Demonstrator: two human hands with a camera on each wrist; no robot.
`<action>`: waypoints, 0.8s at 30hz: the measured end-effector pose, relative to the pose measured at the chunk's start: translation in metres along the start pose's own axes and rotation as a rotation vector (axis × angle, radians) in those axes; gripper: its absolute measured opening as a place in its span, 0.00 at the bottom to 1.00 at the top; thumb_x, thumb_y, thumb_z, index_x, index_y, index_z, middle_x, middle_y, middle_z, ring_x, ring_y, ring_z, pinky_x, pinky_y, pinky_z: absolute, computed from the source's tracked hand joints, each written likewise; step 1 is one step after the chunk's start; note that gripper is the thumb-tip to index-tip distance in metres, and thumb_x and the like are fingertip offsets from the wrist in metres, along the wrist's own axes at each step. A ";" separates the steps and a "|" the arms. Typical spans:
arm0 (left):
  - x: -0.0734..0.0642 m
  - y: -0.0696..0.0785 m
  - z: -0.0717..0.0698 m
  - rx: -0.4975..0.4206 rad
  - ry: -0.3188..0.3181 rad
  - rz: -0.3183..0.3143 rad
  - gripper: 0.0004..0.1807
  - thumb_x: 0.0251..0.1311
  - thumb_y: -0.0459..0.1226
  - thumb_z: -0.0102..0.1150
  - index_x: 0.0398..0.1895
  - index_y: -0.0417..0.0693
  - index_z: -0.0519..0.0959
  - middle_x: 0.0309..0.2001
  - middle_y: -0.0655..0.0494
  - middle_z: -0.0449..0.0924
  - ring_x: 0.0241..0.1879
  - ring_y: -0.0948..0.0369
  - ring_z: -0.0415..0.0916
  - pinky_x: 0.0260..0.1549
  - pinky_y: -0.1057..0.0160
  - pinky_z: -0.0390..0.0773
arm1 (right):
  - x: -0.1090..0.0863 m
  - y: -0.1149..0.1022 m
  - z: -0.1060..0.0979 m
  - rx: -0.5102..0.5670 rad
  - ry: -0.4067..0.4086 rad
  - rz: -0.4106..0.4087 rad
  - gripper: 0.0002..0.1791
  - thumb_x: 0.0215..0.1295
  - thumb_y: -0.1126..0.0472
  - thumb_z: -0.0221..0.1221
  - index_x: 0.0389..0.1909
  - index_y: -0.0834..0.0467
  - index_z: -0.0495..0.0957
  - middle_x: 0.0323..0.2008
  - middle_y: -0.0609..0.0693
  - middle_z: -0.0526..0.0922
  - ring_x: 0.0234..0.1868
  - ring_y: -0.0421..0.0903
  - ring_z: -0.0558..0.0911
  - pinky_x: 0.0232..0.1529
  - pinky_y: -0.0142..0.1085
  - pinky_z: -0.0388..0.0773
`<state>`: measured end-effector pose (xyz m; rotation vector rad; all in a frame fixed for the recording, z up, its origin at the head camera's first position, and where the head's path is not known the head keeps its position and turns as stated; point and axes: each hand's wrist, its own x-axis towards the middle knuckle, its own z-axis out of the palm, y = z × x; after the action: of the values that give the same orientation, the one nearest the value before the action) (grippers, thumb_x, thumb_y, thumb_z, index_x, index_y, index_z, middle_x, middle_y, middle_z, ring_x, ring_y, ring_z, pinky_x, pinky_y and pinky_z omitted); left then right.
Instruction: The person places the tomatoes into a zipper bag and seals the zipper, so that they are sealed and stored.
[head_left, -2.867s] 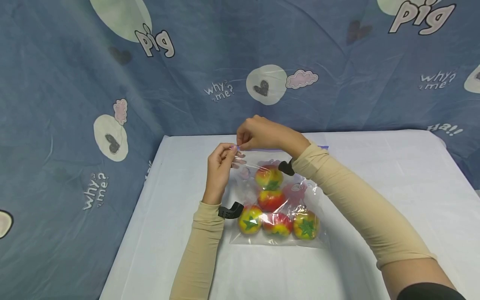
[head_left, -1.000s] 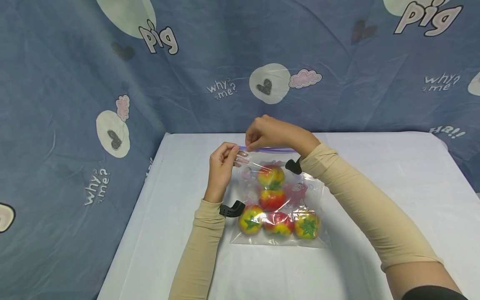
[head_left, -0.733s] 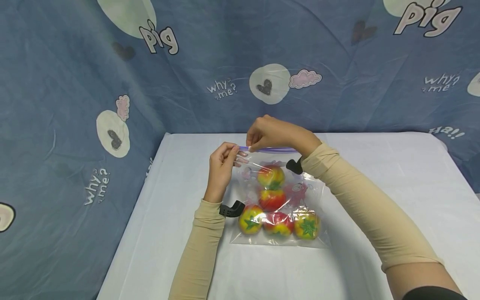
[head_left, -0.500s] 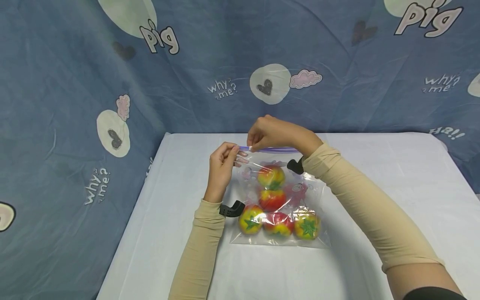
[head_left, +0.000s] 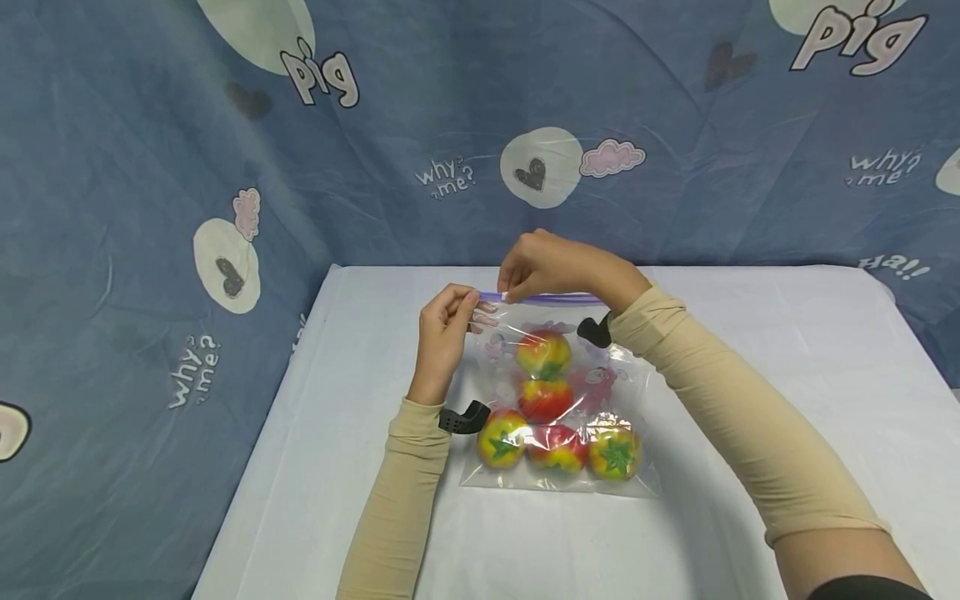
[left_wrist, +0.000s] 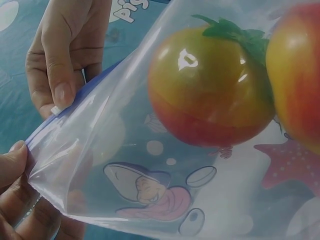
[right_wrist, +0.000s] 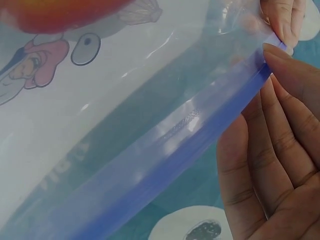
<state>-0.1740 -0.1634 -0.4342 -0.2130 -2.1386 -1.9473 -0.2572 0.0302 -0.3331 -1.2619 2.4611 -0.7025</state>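
A clear zip bag (head_left: 495, 479) with a purple zip strip (right_wrist: 165, 165) stands between both hands, printed with cartoon figures. Inside are several red-yellow toy tomatoes (head_left: 546, 401) with green star-shaped leaves. At the bag's top left corner my left hand (head_left: 442, 333) pinches the edge between thumb and fingers, some fingers behind the clear film. Just right of it, my right hand (head_left: 558, 265) pinches the small white zip slider (left_wrist: 56, 109) on the strip. The right forearm hides the bag's top right corner in the head view.
A white-covered table (head_left: 360, 375) lies under the bag. A blue cloth (head_left: 420, 100) with printed words and hearts hangs behind and at the left. Black wrist straps (head_left: 463, 418) are on both wrists.
My right hand has slid rightward along the purple zip strip, away from the left hand. The left hand keeps its pinch on the corner, and the tomatoes stay put.
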 end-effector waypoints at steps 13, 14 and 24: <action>0.001 -0.005 -0.002 0.008 -0.006 0.026 0.14 0.77 0.40 0.54 0.43 0.34 0.80 0.39 0.35 0.87 0.29 0.67 0.86 0.31 0.70 0.84 | -0.005 0.000 -0.002 0.007 -0.010 0.030 0.03 0.63 0.63 0.71 0.36 0.57 0.90 0.35 0.51 0.92 0.37 0.44 0.89 0.44 0.39 0.88; 0.001 -0.005 -0.002 0.007 -0.007 0.032 0.15 0.77 0.40 0.54 0.43 0.34 0.80 0.38 0.35 0.87 0.29 0.67 0.86 0.31 0.70 0.84 | -0.005 0.000 -0.002 0.009 -0.012 0.033 0.03 0.63 0.63 0.71 0.36 0.56 0.90 0.35 0.50 0.92 0.37 0.43 0.89 0.44 0.39 0.88; 0.001 -0.006 -0.004 0.012 -0.012 0.040 0.16 0.77 0.42 0.53 0.43 0.36 0.80 0.39 0.35 0.88 0.30 0.67 0.87 0.30 0.69 0.85 | -0.006 0.004 -0.002 0.012 -0.013 0.033 0.03 0.63 0.63 0.71 0.36 0.57 0.90 0.35 0.50 0.92 0.37 0.44 0.89 0.45 0.40 0.88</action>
<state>-0.1766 -0.1678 -0.4396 -0.2637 -2.1367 -1.9151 -0.2569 0.0377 -0.3335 -1.2147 2.4574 -0.6979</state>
